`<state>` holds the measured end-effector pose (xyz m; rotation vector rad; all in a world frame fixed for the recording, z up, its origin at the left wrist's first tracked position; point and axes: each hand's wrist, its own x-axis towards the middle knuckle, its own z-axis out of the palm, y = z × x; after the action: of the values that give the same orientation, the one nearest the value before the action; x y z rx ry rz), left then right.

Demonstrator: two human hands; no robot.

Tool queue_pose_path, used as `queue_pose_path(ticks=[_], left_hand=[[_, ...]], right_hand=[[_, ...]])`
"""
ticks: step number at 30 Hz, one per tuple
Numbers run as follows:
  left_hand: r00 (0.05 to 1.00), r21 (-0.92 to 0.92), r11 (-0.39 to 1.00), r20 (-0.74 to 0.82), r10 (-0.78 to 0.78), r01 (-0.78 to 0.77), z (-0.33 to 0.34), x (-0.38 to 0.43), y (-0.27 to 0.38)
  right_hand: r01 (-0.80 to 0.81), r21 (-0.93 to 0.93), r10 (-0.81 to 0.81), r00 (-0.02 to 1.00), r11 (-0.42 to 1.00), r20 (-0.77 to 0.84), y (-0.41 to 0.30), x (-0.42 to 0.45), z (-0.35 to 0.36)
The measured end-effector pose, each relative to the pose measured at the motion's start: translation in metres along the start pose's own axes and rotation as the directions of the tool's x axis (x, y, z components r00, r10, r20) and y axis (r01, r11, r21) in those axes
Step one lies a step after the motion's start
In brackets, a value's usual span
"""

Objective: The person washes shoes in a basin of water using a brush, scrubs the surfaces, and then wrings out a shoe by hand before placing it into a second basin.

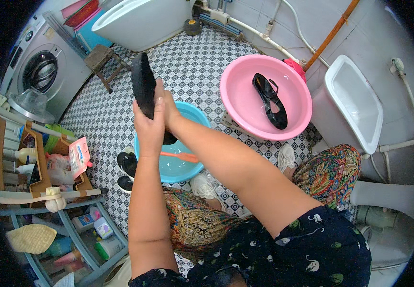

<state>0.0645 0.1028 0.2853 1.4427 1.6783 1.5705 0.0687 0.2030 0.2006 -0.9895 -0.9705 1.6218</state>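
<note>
A black shoe (143,77) is held up on end, tilted, with its textured black side in view. My left hand (148,126) grips its near end from the left. Against its right side rests my right hand (167,106), fingers partly hidden behind the shoe and the left hand. Below both hands stands a light blue basin (206,122) with water, and an orange brush (181,156) lies in it. A black part (170,139) shows under my wrists; whether it belongs to the held shoe I cannot tell. Another black strappy shoe (270,102) lies in a pink basin (235,122).
Black-and-white footwear (127,165) sits left of the blue basin. A wooden stool (101,59) and a washing machine (36,68) stand at upper left. Shelves (67,211) with bottles border the left. A wooden pole (330,34) leans behind the pink basin, near a white sink (354,100).
</note>
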Motion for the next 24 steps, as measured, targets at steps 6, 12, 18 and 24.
queue_pose_path(ticks=[6,12,18,24], left_hand=[[0.998,-0.100,0.994,-0.037,-0.047,0.043,-0.004,0.010,-0.019],[0.980,-0.066,0.993,-0.164,-0.110,0.101,-0.022,0.023,-0.023],[0.971,-0.014,0.989,-0.189,-0.145,0.145,-0.020,0.026,-0.027],[0.931,-0.319,0.895,-0.083,-0.355,0.313,-0.007,0.016,-0.017]], right_hand=[[-0.111,0.028,0.108,0.990,0.993,0.094,0.005,0.000,0.007],[-0.107,-0.165,0.142,0.966,0.980,0.216,-0.055,-0.038,-0.008],[0.111,-0.383,-0.096,0.994,0.917,0.057,-0.012,-0.057,-0.007],[-0.240,0.088,0.219,0.955,0.967,0.199,-0.012,-0.068,-0.018]])
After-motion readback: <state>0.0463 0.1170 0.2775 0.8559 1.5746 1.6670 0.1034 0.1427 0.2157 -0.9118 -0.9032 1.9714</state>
